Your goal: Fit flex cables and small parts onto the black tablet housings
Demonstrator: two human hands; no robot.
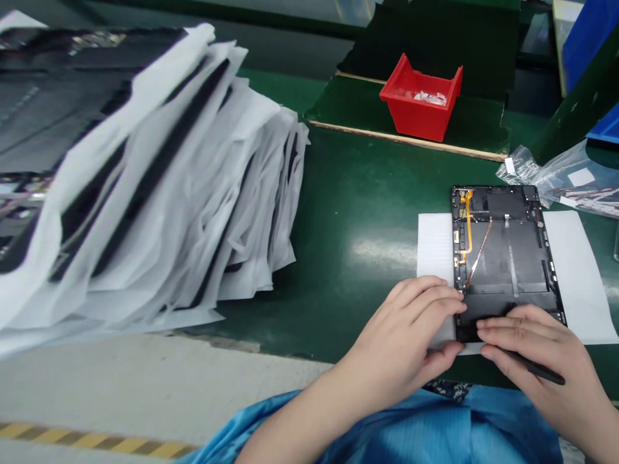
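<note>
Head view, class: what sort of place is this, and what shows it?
Probably an electronics workshop: a black device casing with orange ribbon cable, a sheet-separated panel stack, and a red bin.

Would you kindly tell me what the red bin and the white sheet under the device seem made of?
Red bin: probably smooth, slightly glossy plastic, given its thin, evenly coloured walls. White sheet: matte; foam or paper, judging by its gently curved edge.

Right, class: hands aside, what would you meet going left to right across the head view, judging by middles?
Stack of black panels and white sheets, red bin, open black device, clear plastic bag.
</note>
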